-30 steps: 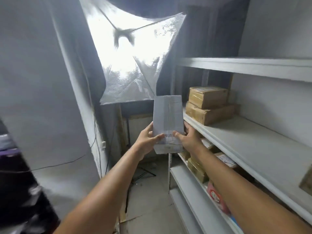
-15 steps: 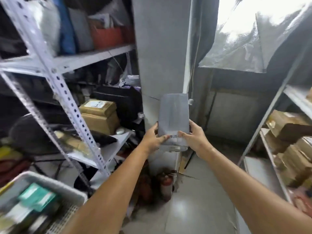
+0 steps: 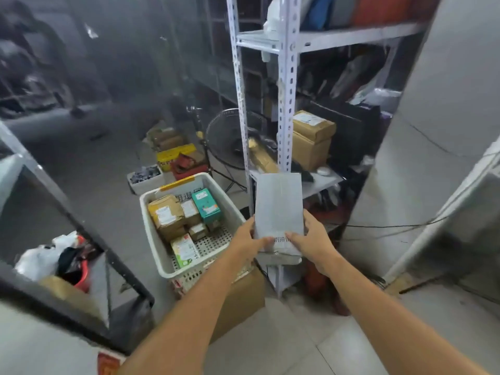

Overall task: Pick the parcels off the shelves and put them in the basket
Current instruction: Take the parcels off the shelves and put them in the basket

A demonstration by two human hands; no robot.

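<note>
I hold a flat grey parcel (image 3: 278, 209) upright in front of me with both hands. My left hand (image 3: 247, 239) grips its lower left edge and my right hand (image 3: 311, 238) its lower right edge, thumbs on the printed label. Just left of the parcel, lower down, stands the white perforated basket (image 3: 153, 234) on a cardboard box. Inside it lie several parcels: brown boxes, a teal box (image 3: 206, 204) and a white-green packet (image 3: 185, 250).
A white metal shelf rack (image 3: 285, 104) stands right behind the parcel, with brown boxes (image 3: 311, 139) on it. A floor fan (image 3: 224, 139), a yellow box and small bins sit beyond the basket. A dark frame with bags is at left, a grey pillar at right.
My view has swung left, from the shelves on the right to the basket. The grey parcel has stayed in both hands and now hangs just right of the basket.
</note>
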